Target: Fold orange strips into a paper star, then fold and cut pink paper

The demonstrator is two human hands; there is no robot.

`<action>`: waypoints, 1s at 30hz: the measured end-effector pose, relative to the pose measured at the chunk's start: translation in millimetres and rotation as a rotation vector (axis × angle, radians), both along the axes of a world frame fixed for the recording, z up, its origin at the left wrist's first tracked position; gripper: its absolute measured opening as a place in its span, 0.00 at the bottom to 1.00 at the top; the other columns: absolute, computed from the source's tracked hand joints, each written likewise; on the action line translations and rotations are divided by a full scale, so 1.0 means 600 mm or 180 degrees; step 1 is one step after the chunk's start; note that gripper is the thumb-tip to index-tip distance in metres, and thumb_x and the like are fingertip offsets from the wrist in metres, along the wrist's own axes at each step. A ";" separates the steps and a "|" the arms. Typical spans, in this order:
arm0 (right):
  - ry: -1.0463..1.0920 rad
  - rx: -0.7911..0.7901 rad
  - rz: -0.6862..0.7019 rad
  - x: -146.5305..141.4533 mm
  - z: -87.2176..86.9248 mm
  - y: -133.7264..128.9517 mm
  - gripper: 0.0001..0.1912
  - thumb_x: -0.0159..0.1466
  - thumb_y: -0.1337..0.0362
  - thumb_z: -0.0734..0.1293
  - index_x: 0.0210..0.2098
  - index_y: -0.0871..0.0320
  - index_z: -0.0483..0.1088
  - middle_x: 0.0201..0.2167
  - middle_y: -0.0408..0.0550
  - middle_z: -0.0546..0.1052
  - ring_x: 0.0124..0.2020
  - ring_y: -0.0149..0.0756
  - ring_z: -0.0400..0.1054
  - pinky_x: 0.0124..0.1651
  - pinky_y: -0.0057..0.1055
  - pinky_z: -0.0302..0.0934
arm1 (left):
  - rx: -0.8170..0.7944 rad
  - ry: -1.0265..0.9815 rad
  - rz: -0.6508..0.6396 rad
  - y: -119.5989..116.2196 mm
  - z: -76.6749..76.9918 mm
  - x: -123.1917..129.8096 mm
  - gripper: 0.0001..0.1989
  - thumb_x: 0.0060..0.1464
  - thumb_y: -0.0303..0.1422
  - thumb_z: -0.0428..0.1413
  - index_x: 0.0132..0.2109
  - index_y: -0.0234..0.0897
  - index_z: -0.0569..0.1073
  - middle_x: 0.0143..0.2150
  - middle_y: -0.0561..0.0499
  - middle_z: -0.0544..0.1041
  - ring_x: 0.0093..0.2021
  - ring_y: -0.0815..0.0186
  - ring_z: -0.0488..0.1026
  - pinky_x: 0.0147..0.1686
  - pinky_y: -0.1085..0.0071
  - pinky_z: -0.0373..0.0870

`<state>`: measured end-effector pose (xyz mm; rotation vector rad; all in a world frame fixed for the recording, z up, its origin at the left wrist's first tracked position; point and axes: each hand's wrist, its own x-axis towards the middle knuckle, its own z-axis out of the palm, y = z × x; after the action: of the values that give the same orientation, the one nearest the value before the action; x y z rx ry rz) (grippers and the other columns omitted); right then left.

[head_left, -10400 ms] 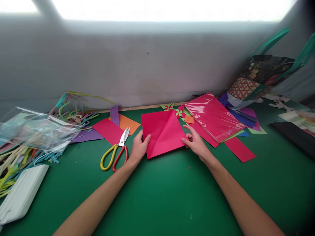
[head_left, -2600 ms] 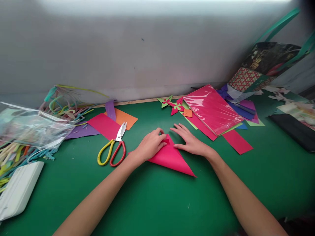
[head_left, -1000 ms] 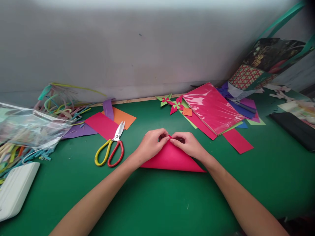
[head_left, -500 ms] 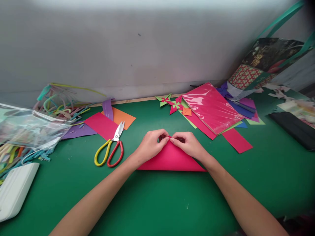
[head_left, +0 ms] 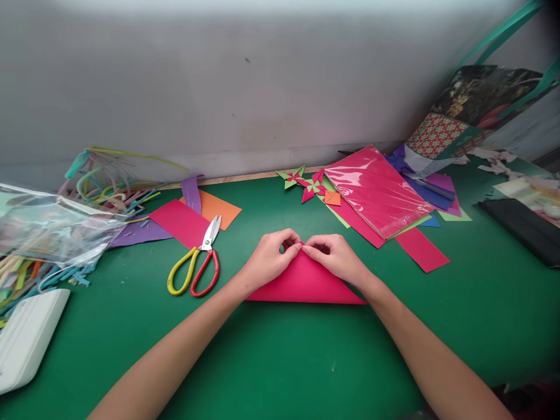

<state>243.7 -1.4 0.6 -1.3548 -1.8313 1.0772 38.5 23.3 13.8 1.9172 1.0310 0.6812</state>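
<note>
A red sheet of paper (head_left: 306,286), folded into a triangle, lies on the green table with its long edge toward me and its point away. My left hand (head_left: 273,254) pinches the far tip of the paper between thumb and forefinger. From the other side, my right hand (head_left: 335,256) pinches the same tip, the thumbs almost touching. The paper's left corner is partly hidden by my left wrist. To the left lie scissors (head_left: 205,251) with one yellow and one red handle, their blades slightly apart.
Red (head_left: 181,221) and orange paper (head_left: 227,209) lie beyond the scissors. Paper stars (head_left: 312,186) and a plastic-wrapped red pack (head_left: 376,192) sit near the wall. A clear bag (head_left: 56,227) and a white object (head_left: 30,344) are at left; a black pouch (head_left: 520,230) is at right.
Almost nothing differs. Both hands keep their pinch on the tip of the folded paper, and the paper's near edge appears very slightly higher in view.
</note>
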 end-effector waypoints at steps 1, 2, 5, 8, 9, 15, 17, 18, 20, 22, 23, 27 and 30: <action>-0.0002 -0.0018 0.0003 0.000 0.000 0.000 0.19 0.71 0.52 0.64 0.33 0.57 0.79 0.29 0.45 0.79 0.30 0.37 0.69 0.32 0.30 0.60 | -0.0002 -0.0017 -0.0004 0.000 0.000 0.000 0.08 0.64 0.32 0.51 0.40 0.39 0.75 0.37 0.53 0.80 0.38 0.64 0.75 0.39 0.69 0.68; -0.0002 -0.0035 0.0006 0.000 0.000 0.000 0.19 0.71 0.52 0.64 0.33 0.57 0.79 0.29 0.45 0.79 0.30 0.37 0.69 0.32 0.31 0.60 | 0.0000 -0.0026 -0.0007 0.000 0.000 0.000 0.08 0.64 0.32 0.51 0.40 0.39 0.75 0.37 0.53 0.80 0.38 0.64 0.75 0.39 0.69 0.67; 0.0016 -0.0060 0.0010 0.001 0.000 -0.001 0.19 0.71 0.53 0.63 0.33 0.57 0.80 0.30 0.46 0.80 0.31 0.37 0.69 0.32 0.31 0.60 | -0.0001 -0.0028 -0.0011 0.000 0.000 0.000 0.08 0.64 0.32 0.51 0.40 0.39 0.75 0.37 0.53 0.80 0.38 0.65 0.75 0.39 0.70 0.67; 0.0024 -0.0070 -0.0001 0.001 0.003 -0.001 0.19 0.71 0.53 0.64 0.32 0.57 0.79 0.29 0.45 0.80 0.30 0.38 0.69 0.32 0.31 0.60 | -0.0019 -0.0005 -0.0007 0.000 0.001 0.000 0.08 0.64 0.32 0.51 0.39 0.39 0.75 0.37 0.53 0.80 0.38 0.64 0.75 0.39 0.69 0.68; 0.0024 -0.0073 -0.0005 0.001 0.003 -0.002 0.19 0.70 0.52 0.64 0.32 0.57 0.79 0.29 0.45 0.79 0.30 0.37 0.69 0.32 0.31 0.60 | -0.0025 0.0001 -0.0007 -0.001 0.001 0.000 0.08 0.64 0.32 0.51 0.39 0.39 0.75 0.37 0.52 0.80 0.38 0.64 0.75 0.39 0.69 0.68; 0.0024 -0.0059 0.0018 0.000 0.004 -0.002 0.19 0.71 0.52 0.64 0.31 0.57 0.78 0.28 0.45 0.79 0.29 0.37 0.68 0.31 0.30 0.59 | -0.0018 -0.0024 -0.0008 -0.001 -0.001 -0.001 0.08 0.64 0.32 0.52 0.39 0.39 0.75 0.36 0.53 0.79 0.38 0.65 0.74 0.39 0.70 0.67; 0.0019 -0.0063 0.0023 0.001 0.003 -0.001 0.19 0.71 0.52 0.64 0.31 0.57 0.79 0.29 0.45 0.79 0.30 0.37 0.69 0.32 0.31 0.60 | -0.0014 -0.0033 -0.0015 0.000 -0.002 -0.001 0.08 0.64 0.32 0.52 0.39 0.39 0.75 0.36 0.54 0.79 0.38 0.65 0.74 0.39 0.70 0.67; 0.0020 -0.0065 0.0021 0.001 0.003 -0.001 0.19 0.71 0.53 0.64 0.32 0.57 0.79 0.29 0.45 0.79 0.30 0.37 0.68 0.32 0.31 0.60 | -0.0014 -0.0035 -0.0018 0.000 -0.002 -0.001 0.07 0.64 0.32 0.52 0.39 0.39 0.75 0.36 0.54 0.79 0.38 0.65 0.74 0.39 0.70 0.67; 0.0019 -0.0068 0.0018 0.001 0.002 -0.001 0.19 0.71 0.53 0.64 0.32 0.57 0.78 0.28 0.45 0.78 0.30 0.37 0.68 0.32 0.31 0.59 | -0.0011 -0.0041 -0.0023 0.000 -0.002 -0.001 0.07 0.64 0.32 0.52 0.39 0.39 0.75 0.36 0.54 0.79 0.38 0.65 0.74 0.39 0.70 0.67; 0.0023 -0.0073 0.0021 0.001 0.002 -0.001 0.19 0.71 0.53 0.64 0.31 0.57 0.78 0.28 0.45 0.78 0.30 0.37 0.68 0.32 0.31 0.59 | -0.0008 -0.0043 -0.0020 0.001 -0.002 -0.001 0.07 0.64 0.31 0.52 0.39 0.39 0.75 0.36 0.53 0.79 0.37 0.65 0.74 0.38 0.70 0.67; 0.0028 -0.0078 0.0025 0.001 0.002 -0.002 0.19 0.71 0.53 0.64 0.31 0.57 0.78 0.28 0.45 0.78 0.30 0.37 0.68 0.32 0.31 0.59 | -0.0008 -0.0042 -0.0023 0.001 -0.002 0.000 0.07 0.63 0.31 0.52 0.39 0.39 0.75 0.36 0.53 0.79 0.37 0.65 0.74 0.38 0.70 0.67; 0.0052 -0.0101 0.0032 0.001 0.003 -0.003 0.18 0.71 0.53 0.64 0.33 0.56 0.79 0.29 0.45 0.79 0.31 0.37 0.69 0.33 0.31 0.60 | -0.0008 -0.0038 -0.0024 0.001 -0.002 -0.001 0.08 0.63 0.32 0.52 0.39 0.39 0.75 0.36 0.53 0.79 0.37 0.65 0.74 0.38 0.70 0.66; 0.0044 -0.0111 0.0036 0.001 0.003 -0.003 0.18 0.71 0.54 0.64 0.32 0.57 0.79 0.29 0.45 0.79 0.31 0.37 0.69 0.33 0.31 0.59 | -0.0008 -0.0049 -0.0025 0.001 -0.002 -0.001 0.08 0.64 0.31 0.52 0.39 0.39 0.75 0.36 0.54 0.79 0.37 0.65 0.74 0.38 0.70 0.66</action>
<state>244.4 -3.2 2.6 -1.3554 -1.8200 1.1264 37.8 23.9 12.6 1.9100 1.0137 0.6888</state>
